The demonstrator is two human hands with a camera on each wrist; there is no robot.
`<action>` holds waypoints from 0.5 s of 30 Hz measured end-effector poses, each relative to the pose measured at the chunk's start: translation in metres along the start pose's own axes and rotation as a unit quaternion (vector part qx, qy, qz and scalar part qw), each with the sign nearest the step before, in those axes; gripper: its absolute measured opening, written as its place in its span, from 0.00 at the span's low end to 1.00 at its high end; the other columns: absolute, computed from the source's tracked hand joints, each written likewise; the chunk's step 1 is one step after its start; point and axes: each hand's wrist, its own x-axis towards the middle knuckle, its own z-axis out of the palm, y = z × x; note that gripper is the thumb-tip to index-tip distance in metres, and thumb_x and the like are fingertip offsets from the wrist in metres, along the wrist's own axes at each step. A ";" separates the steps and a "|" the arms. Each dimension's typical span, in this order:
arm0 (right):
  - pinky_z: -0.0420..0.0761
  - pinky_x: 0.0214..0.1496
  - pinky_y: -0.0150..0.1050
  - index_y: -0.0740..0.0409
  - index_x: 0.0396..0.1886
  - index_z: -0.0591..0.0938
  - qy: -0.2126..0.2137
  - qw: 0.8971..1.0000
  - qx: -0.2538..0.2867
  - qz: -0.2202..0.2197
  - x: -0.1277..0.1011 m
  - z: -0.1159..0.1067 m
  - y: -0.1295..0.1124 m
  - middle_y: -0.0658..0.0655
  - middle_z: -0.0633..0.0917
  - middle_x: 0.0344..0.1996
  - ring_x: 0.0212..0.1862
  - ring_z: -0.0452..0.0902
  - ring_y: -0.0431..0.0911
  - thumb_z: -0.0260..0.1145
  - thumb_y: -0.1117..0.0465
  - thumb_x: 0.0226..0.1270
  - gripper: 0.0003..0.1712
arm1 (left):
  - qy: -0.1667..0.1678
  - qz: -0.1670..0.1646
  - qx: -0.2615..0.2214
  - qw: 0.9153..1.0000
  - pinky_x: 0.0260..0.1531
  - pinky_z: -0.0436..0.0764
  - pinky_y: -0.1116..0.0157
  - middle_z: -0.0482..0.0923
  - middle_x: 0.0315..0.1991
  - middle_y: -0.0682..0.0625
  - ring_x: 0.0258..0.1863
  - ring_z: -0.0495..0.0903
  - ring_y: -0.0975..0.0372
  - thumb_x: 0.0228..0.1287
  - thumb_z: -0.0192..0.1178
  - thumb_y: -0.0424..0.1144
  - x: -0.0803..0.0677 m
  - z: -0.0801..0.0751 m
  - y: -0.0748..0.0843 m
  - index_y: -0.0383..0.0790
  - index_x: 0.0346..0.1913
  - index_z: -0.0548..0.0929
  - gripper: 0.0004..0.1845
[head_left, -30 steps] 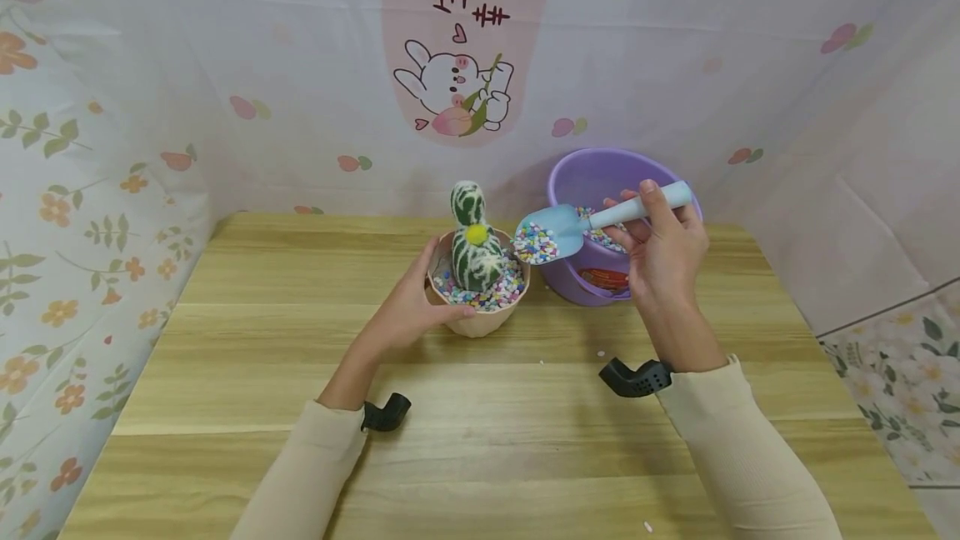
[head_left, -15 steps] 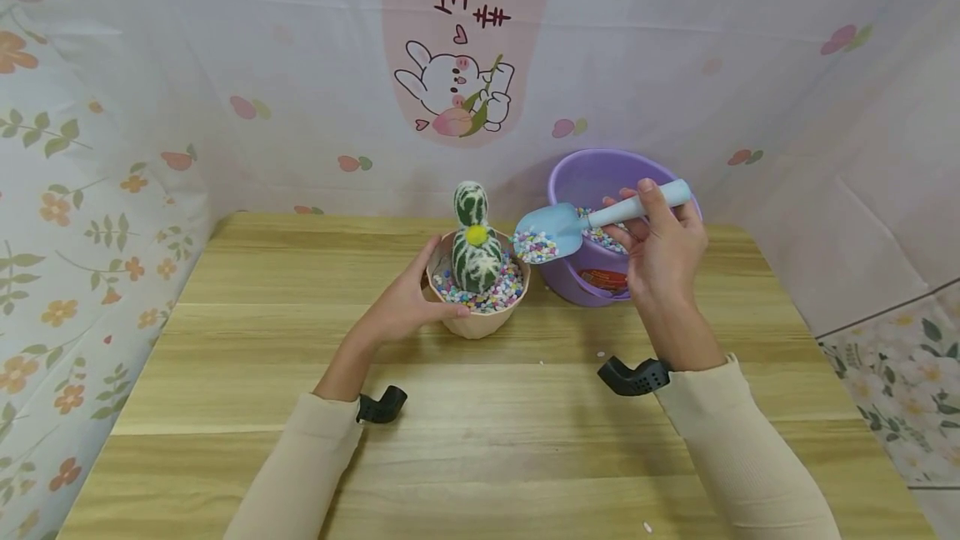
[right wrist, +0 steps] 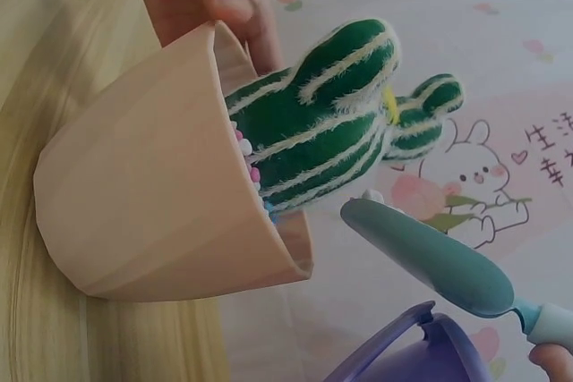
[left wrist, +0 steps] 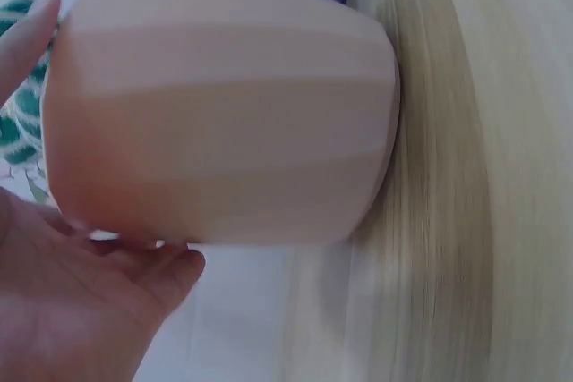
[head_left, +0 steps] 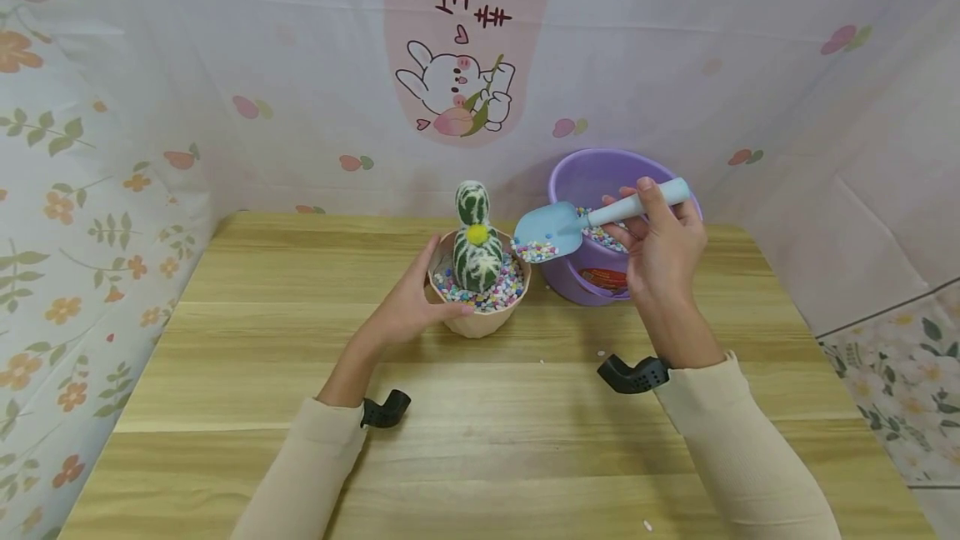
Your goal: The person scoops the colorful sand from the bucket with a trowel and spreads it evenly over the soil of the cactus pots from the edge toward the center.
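A toy cactus [head_left: 477,267] with a yellow bloom stands in a pale peach flowerpot [head_left: 480,326], among small coloured pebbles [head_left: 510,286]. My left hand [head_left: 405,304] holds the pot's left side, thumb along the front rim and fingers behind. In the left wrist view the pot's faceted wall [left wrist: 224,123] fills the middle. My right hand [head_left: 666,252] grips the handle of a light blue hand trowel [head_left: 551,223], whose blade tip hovers at the pot's right rim with some pebbles near the tip. In the right wrist view the trowel [right wrist: 439,257] is beside the cactus.
A purple bucket [head_left: 577,288] with pebbles [head_left: 606,238] inside stands right of the pot, under the trowel and right hand. A few stray pebbles [head_left: 647,526] lie on the wooden table [head_left: 480,440]. A printed cloth [head_left: 300,65] hangs behind.
The pebbles on the trowel have dwindled to a small patch near its tip, baring most of the blade. Both hands have hardly shifted.
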 end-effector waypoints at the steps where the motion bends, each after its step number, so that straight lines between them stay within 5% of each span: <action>1: 0.83 0.33 0.50 0.68 0.39 0.76 0.000 1.000 -0.001 0.000 0.000 0.000 0.000 0.65 0.85 0.31 0.34 0.87 0.59 0.76 0.63 0.54 0.20 | 0.010 0.000 0.013 1.000 0.73 0.49 0.49 0.38 0.79 0.48 0.76 0.44 0.54 0.50 0.75 0.49 -0.001 0.002 0.001 0.49 0.78 0.35 0.65; 8: 0.83 0.34 0.49 0.67 0.39 0.76 0.006 1.000 -0.008 0.001 0.000 0.002 0.001 0.64 0.85 0.31 0.34 0.87 0.59 0.77 0.62 0.53 0.20 | 0.053 -0.005 0.071 0.996 0.71 0.54 0.46 0.42 0.78 0.45 0.75 0.48 0.52 0.44 0.77 0.57 -0.001 0.012 0.003 0.51 0.79 0.36 0.69; 15: 0.83 0.32 0.48 0.67 0.38 0.77 0.004 1.000 -0.011 -0.009 0.001 0.004 0.002 0.65 0.85 0.31 0.33 0.87 0.59 0.77 0.63 0.53 0.20 | 0.020 0.010 0.059 0.998 0.71 0.54 0.47 0.44 0.77 0.46 0.75 0.49 0.53 0.46 0.77 0.53 0.002 0.005 0.005 0.48 0.79 0.37 0.67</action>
